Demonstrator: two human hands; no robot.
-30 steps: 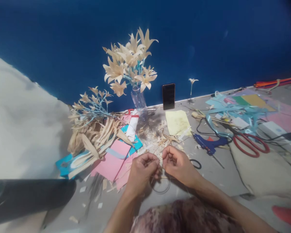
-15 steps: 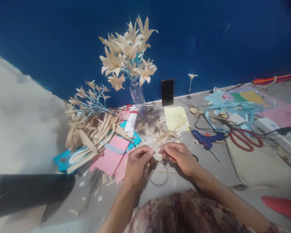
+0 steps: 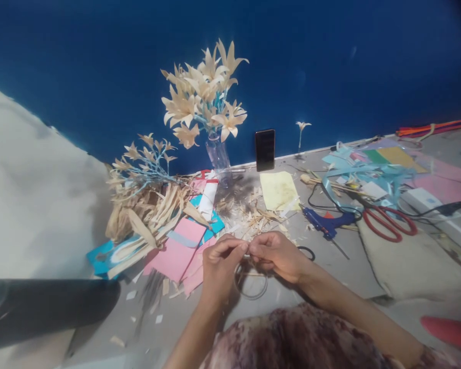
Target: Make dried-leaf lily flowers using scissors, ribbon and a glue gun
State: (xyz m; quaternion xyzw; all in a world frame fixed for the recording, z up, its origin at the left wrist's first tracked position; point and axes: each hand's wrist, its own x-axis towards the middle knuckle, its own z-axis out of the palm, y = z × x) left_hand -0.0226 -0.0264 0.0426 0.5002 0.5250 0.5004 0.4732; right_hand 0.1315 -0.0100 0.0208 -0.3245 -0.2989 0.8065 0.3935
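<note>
My left hand (image 3: pixel 225 259) and my right hand (image 3: pixel 276 254) meet fingertip to fingertip over the front of the table, both closed in a pinch. Whatever they pinch is too small and too covered by the fingers to make out. Just below them lies a thin grey ring, like a wire coil (image 3: pixel 251 296), partly hidden by the hands. A thin pale stick crosses behind the ring. Beyond the fingertips are pale husk scraps (image 3: pixel 263 219). A black loop (image 3: pixel 307 252) rests beside my right wrist.
Behind stand husk flowers (image 3: pixel 203 92) in a clear bottle (image 3: pixel 218 160) and an upright phone (image 3: pixel 265 149). Pink paper (image 3: pixel 176 256) and dried husks (image 3: pixel 138 218) lie left. To the right are a blue glue gun (image 3: pixel 328 221), red-handled scissors (image 3: pixel 390 224) and light-blue ribbon (image 3: pixel 384 171).
My right hand has moved left, closing the small gap, so the fingertips of both hands now touch. The whole view has shifted slightly. The ring stays below the hands.
</note>
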